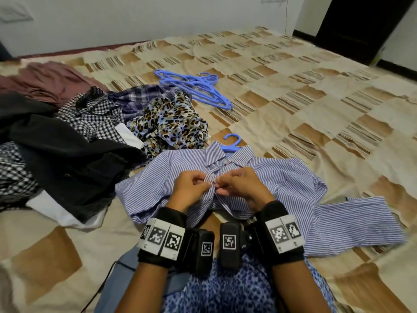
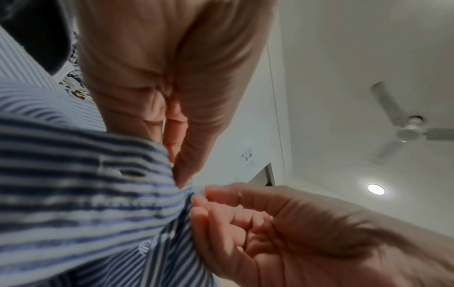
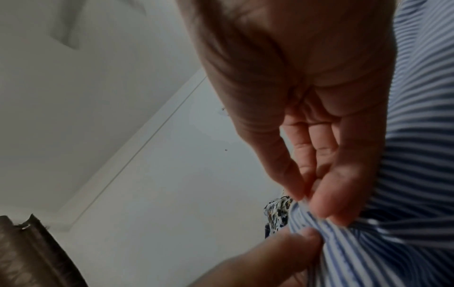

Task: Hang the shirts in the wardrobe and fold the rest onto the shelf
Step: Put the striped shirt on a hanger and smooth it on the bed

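Note:
A blue-and-white striped shirt [image 1: 293,177] lies face up on the bed in front of me, collar away from me. The hook of a blue hanger [image 1: 232,141] sticks out of its collar. My left hand [image 1: 198,185] and right hand [image 1: 228,181] meet at the shirt's front placket just below the collar, each pinching one edge of the fabric. In the left wrist view the left hand [image 2: 180,172] pinches the striped shirt [image 2: 73,203] next to a buttonhole [image 2: 132,172]. In the right wrist view the right hand [image 3: 312,202] pinches the shirt [image 3: 405,194] edge.
A heap of clothes lies at the left: a black garment [image 1: 67,159], a checked one [image 1: 97,116], a leopard-print one [image 1: 171,123] and a maroon one [image 1: 45,80]. Several blue hangers [image 1: 196,86] lie beyond on the chequered bedspread [image 1: 316,109]. A dark doorway [image 1: 361,26] is at the far right.

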A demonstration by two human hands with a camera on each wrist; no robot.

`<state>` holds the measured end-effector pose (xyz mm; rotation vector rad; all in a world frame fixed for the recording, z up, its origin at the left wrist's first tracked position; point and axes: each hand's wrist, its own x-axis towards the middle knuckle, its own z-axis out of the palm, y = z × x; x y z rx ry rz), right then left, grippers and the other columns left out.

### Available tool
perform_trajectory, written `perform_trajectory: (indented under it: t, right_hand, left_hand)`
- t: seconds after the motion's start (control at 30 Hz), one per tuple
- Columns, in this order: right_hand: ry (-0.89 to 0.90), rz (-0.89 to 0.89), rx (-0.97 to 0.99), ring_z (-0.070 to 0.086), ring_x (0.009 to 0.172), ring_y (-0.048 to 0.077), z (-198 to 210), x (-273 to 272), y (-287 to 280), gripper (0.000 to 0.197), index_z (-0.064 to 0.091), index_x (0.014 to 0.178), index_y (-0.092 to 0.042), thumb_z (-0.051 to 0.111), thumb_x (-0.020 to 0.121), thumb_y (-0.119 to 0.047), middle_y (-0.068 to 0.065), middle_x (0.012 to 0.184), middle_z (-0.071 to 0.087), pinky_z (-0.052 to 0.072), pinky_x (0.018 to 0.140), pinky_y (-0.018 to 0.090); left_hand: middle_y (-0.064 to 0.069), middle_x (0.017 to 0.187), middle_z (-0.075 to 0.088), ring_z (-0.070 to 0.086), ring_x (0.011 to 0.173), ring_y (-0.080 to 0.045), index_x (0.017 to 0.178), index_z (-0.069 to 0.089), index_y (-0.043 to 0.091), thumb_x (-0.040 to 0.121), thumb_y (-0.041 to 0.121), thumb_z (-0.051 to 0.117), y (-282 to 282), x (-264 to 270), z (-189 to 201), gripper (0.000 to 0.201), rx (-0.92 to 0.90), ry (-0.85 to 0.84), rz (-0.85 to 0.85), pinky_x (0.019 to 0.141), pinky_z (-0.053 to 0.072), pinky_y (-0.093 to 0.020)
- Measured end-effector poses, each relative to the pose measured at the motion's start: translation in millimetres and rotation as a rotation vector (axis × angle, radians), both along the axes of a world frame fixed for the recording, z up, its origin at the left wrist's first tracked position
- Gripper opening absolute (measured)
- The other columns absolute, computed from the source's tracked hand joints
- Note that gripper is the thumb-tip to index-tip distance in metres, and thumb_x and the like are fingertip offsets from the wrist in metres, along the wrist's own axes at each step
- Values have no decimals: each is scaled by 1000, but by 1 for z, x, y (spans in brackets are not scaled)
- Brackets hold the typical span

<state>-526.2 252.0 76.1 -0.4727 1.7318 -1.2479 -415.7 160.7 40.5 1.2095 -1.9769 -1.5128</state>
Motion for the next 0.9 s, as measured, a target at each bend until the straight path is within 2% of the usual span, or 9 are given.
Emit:
perform_trajectory:
  t: [0.1,0.17,0.23,0.4,0.5,0.67,0.73,0.8,0.9]
  right_hand:
    - [7,19,27,63,57,15,0,-2,-3,11,66,77,4,59,85,6,15,71,65,55,55,16]
    - [-2,16,34,63,58,16,1,-3,-5,7,65,82,8,59,86,6,14,70,65,55,54,16]
    - [11,-22,23,62,58,16,0,-4,-6,7,65,80,8,61,85,4,14,70,65,55,55,17]
    - [342,-46,60,69,66,29,-6,2,-12,10,68,73,5,67,81,-2,20,73,70,59,68,34]
    - [279,-14,52,67,65,29,-4,4,-12,11,67,73,7,66,82,1,21,73,69,58,67,33]
    - [32,-38,37,62,54,16,1,3,-9,8,64,83,11,63,84,3,14,68,64,55,52,18]
    - [-50,-69,52,62,52,14,3,1,-9,9,64,86,11,63,84,2,15,69,64,55,51,18]
    - [-47,-84,70,62,53,15,2,0,-10,10,64,89,10,63,84,1,15,71,64,55,52,19]
    - [54,-95,84,61,57,16,0,0,-12,13,65,92,11,62,85,0,15,73,63,54,50,18]
  left_hand:
    - [-6,79,62,57,77,-15,100,62,8,85,12,66,-1,-1,-1,15,46,26,-18,70,46,-22]
    - [-13,83,66,60,80,-21,93,65,7,86,14,64,0,-2,-2,10,0,50,-30,73,48,-32]
    - [-13,79,66,58,74,-20,87,67,6,86,13,63,1,-3,-2,9,-94,9,2,71,47,-33]
    - [0,66,58,51,63,-10,88,69,7,82,13,69,3,-6,0,9,-215,-77,22,65,40,-20]
    - [-4,73,62,55,66,-10,95,70,2,79,11,73,3,-4,1,18,-184,-46,31,64,43,-17]
    - [-8,77,65,56,63,-7,97,70,-1,78,6,73,4,-3,2,20,-110,26,9,61,46,-10]
    - [-12,84,68,60,69,-13,98,69,-3,77,3,72,3,-2,3,22,-74,60,-5,69,50,-17]
    - [-16,91,68,60,73,-15,104,67,-6,78,-3,70,4,-1,5,26,-5,94,-26,76,51,-25]
    - [-16,102,64,58,87,-15,116,60,-8,83,-8,62,6,-1,7,33,60,84,-58,81,48,-22]
